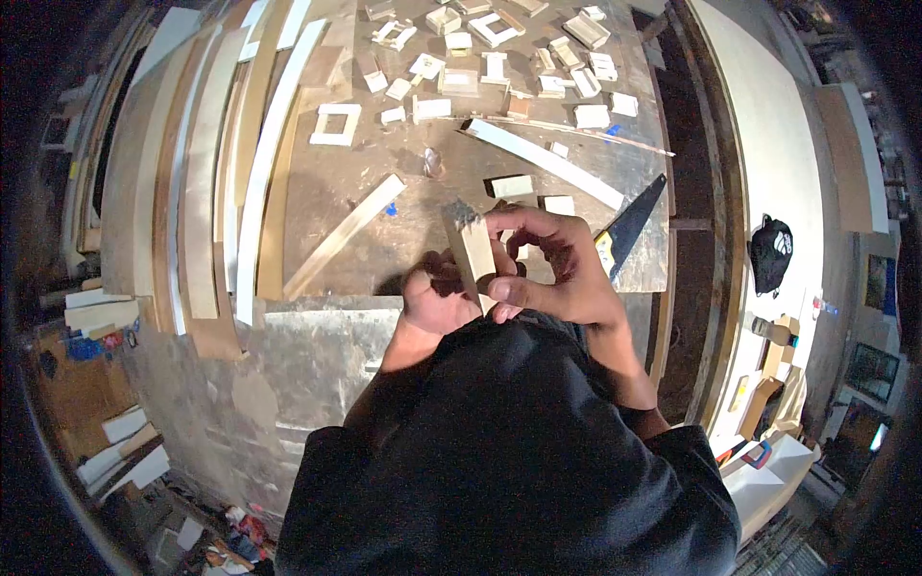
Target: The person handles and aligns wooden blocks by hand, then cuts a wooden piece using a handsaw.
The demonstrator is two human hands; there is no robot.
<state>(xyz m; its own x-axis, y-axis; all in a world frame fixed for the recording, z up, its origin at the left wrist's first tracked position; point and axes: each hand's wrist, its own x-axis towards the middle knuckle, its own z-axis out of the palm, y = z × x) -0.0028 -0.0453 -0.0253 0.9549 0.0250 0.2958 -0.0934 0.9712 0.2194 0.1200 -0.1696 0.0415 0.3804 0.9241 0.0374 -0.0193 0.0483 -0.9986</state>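
Note:
A small pale wooden block (472, 254) with a dark, rough-looking top end is held upright in front of my chest. My left hand (434, 296) is closed around its left side, with the fingers partly in shadow. From the right, my right hand (562, 269) pinches its lower part between thumb and fingers, the index finger curled near the top. Just beyond my hands, small wood offcuts (510, 186) lie on the wooden tabletop (355, 216). A handsaw (634, 228) with a black blade rests right of my right hand.
Long wooden strips (204, 182) are stacked along the left. Several small wooden frames and pieces (497, 29) cover the far tabletop. A white-faced strip (543, 163) and a bare strip (346, 235) lie nearer. A black cap (771, 254) sits on the pale board at right.

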